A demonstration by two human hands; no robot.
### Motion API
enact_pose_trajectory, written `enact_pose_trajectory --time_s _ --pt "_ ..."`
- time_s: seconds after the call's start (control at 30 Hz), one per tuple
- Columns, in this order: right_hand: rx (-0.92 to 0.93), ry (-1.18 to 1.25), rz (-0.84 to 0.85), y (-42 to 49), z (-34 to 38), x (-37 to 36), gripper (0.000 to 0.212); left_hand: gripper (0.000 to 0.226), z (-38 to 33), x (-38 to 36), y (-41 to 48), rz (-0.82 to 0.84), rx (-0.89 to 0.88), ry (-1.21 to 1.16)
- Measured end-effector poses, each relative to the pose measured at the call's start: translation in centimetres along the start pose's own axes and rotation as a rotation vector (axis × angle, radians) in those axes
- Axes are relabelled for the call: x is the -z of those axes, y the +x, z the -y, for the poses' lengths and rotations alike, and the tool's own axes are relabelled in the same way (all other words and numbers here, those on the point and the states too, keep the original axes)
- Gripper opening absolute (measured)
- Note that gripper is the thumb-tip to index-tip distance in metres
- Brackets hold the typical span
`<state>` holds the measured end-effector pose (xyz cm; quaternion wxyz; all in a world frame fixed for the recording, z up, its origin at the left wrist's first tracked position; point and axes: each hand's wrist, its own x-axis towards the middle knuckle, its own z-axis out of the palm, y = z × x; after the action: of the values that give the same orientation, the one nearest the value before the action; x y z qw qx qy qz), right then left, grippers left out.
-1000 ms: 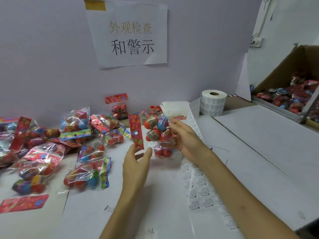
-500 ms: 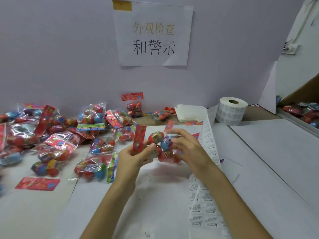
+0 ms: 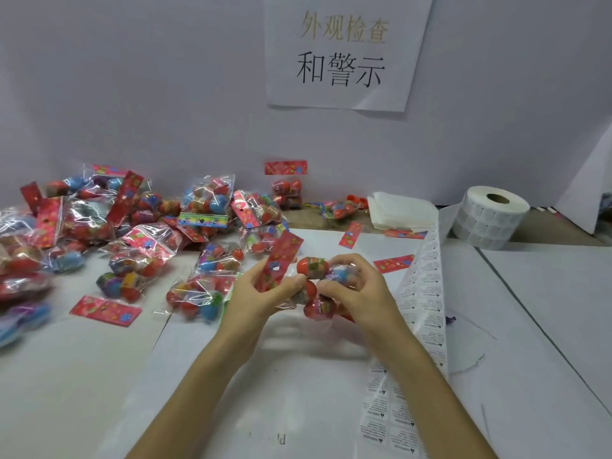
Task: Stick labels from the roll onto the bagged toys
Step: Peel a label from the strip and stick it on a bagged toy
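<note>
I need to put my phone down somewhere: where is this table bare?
Bare: the white sheet between the forearms; the table right of the label strip, this side of the roll; the near left corner below the red card. Crowded: the left back, heaped with bagged toys, and where the left hand and right hand grip a bag.

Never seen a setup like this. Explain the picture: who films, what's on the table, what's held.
No machine here: a person works bare-handed, and a head-worn camera looks down at the hands. The left hand pinches the red card of a bag of toy eggs; the right hand grips its other end. More bags lie piled on the table at left. A label strip runs from the roll at right. A sign hangs on the wall.
</note>
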<state>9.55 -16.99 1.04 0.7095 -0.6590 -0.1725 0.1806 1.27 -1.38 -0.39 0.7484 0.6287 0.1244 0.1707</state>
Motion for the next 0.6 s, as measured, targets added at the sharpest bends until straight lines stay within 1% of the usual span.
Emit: enact_pose_trajectory --time_s 0.17,0.2,0.23,0.3,0.33,0.4,0.5,0.57,0.6 --pt "0.022 0.055 -0.047 0.3 0.1 -0.2 0.031 0.063 0.2 -0.2 -0.2 0.095 0.046 -0.2" --pt "0.03 0.069 -0.07 0.3 0.2 0.0 0.031 0.063 0.2 -0.4 -0.3 0.103 0.06 -0.203" --pt "0.039 0.086 -0.096 0.3 0.3 0.2 0.03 0.061 0.3 -0.6 -0.3 0.114 0.063 -0.163" --pt "0.045 0.127 -0.118 0.3 0.5 0.7 0.027 0.048 0.6 -1.3 -0.5 0.143 0.044 -0.042" --pt "0.046 0.132 -0.116 0.4 0.6 1.0 0.026 0.043 0.8 -1.7 -0.6 0.137 0.037 -0.018" --pt "0.058 0.065 -0.108 0.3 0.7 1.3 0.026 0.037 1.0 -2.2 -0.6 0.102 0.022 -0.02" --pt "0.075 -0.119 -0.086 0.3 0.5 1.3 0.03 0.032 1.0 -2.3 -0.4 0.074 0.016 -0.046" --pt "0.059 -0.254 -0.055 0.2 0.7 1.3 0.037 0.026 1.0 -2.1 -0.4 0.052 0.047 -0.073" --pt "0.054 -0.28 -0.043 0.2 0.9 1.3 0.041 0.024 1.0 -2.0 -0.3 0.037 0.064 -0.068"
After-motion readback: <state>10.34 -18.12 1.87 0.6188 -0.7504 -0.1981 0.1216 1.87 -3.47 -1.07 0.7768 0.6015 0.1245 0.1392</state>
